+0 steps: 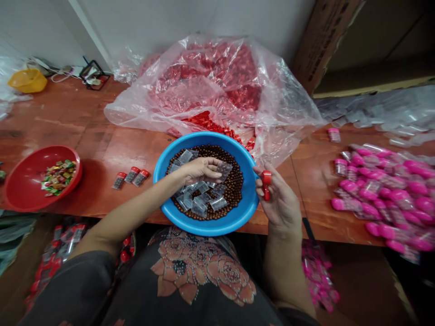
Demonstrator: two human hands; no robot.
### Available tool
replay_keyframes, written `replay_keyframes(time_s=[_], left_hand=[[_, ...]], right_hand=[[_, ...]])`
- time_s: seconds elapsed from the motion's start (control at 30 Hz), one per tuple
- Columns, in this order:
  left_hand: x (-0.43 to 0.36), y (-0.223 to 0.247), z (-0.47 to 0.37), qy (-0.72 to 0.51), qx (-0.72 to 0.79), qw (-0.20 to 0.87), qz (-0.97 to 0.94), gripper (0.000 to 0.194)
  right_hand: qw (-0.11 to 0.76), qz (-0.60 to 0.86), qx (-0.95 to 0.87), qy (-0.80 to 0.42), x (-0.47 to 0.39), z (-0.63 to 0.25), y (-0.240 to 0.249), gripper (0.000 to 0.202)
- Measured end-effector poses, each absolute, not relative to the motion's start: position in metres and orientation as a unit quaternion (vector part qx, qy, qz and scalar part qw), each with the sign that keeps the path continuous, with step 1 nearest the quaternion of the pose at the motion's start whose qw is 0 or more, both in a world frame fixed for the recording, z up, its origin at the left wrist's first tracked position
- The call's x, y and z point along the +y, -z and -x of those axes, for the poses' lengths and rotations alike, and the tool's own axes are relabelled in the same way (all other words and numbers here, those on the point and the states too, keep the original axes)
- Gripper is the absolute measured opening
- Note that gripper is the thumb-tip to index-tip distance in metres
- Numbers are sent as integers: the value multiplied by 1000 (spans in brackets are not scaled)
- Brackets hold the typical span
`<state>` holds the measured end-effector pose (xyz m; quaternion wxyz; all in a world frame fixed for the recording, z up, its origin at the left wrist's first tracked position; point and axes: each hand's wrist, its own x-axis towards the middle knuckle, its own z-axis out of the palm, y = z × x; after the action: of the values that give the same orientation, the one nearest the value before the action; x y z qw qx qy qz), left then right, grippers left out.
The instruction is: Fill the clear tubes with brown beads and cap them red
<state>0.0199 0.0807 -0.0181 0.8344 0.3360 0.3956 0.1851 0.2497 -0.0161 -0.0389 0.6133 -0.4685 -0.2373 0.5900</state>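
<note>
My left hand (200, 170) is over a blue basin (249, 206), its fingers closed on a small clear plastic container (224, 171). What is inside that container is hard to make out. Brown beads (234, 181) fill the bottom of the basin, and several more clear containers (200, 206) lie on top of them. At the basin's right rim, my right hand (282, 199) is raised with its fingers curled around red caps (266, 177). At least two caps show between the fingers.
Behind the basin sits a large clear bag of red caps (210, 77). Three red-capped containers (132, 175) lie left, beside a red bowl (20, 181) of small wrapped pieces. Pink-capped containers (390, 190) are heaped at right. A yellow bowl (29, 81) stands far left.
</note>
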Motion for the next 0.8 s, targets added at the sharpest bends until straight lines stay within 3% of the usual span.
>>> replay_keyframes(time_s=[0.23, 0.47, 0.8], left_hand=[[44, 14, 2, -238, 429, 760, -427, 37], [29, 11, 18, -240, 408, 776, -416, 37], [15, 20, 25, -264, 414, 718, -493, 38]], right_hand=[[529, 474, -461, -532, -15, -209, 38, 42], [438, 472, -642, -417, -17, -191, 37, 42], [472, 484, -578, -457, -24, -192, 39, 37]])
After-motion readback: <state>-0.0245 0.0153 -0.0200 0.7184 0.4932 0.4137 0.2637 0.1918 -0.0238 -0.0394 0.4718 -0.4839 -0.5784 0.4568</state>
